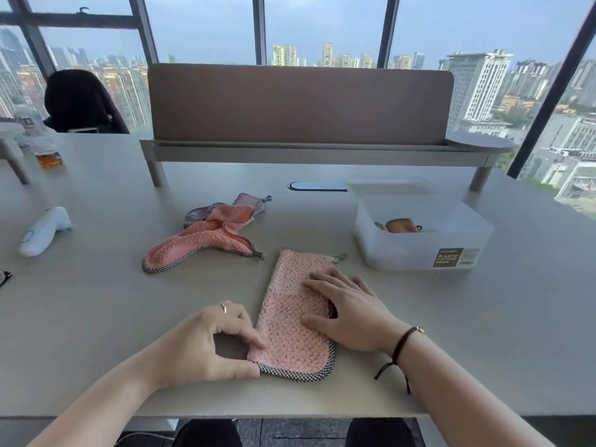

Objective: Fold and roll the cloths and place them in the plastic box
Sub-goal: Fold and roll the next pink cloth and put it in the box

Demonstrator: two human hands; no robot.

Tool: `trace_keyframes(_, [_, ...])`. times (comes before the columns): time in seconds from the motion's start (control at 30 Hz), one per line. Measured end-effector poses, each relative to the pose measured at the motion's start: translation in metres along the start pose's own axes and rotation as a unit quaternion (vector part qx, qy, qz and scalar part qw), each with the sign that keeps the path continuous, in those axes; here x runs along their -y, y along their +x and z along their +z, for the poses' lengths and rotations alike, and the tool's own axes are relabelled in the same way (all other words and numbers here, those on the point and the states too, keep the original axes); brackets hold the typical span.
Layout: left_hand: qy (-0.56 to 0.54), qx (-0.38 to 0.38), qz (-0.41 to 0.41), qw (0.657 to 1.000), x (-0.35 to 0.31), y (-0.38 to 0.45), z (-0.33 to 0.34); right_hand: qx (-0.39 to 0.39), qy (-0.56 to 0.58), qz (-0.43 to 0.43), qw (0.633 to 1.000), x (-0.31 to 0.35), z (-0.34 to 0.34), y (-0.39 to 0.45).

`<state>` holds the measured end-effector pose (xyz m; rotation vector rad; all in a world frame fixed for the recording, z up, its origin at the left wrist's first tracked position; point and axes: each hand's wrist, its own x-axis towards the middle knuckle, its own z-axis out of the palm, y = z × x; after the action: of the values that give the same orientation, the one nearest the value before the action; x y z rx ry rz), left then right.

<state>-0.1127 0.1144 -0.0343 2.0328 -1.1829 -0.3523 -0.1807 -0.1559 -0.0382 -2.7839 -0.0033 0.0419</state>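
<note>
Head view: left hand [206, 341] pinches folded cloth [298, 312] corner (near-left), grip at edge.

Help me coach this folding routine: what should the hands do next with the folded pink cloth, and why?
Probably start rolling from the near end. The folded pink waffle-weave cloth lies flat as a long strip, the left hand already pinches its near-left corner, and the right hand presses it flat. One rolled cloth already sits in the translucent plastic box, so rolling comes before placing.

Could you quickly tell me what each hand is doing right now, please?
Left hand: pinches the near left corner of the folded pink cloth.
Right hand: open, fingers flat, pressing on that cloth.
</note>
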Motion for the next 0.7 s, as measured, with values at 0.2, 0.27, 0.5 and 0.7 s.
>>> trace_keyframes(0.2, [0.082,-0.016,0.043,0.996,-0.005,0.007,0.012,0.008,0.015,-0.038,0.999,-0.019,-0.007,0.025])
trace_keyframes(0.27, [0.114,-0.038,0.065,0.991,-0.007,0.01,0.017,-0.032,0.019,-0.046,0.998,-0.02,-0.002,0.022])
trace_keyframes(0.5, [0.144,-0.052,0.129,0.98,-0.011,0.01,0.027,-0.119,0.125,-0.088,0.981,-0.027,0.009,-0.021])
trace_keyframes(0.7, [0.034,-0.125,0.087,0.988,-0.015,0.015,0.029,-0.098,0.095,-0.147,0.98,-0.014,0.008,-0.051])
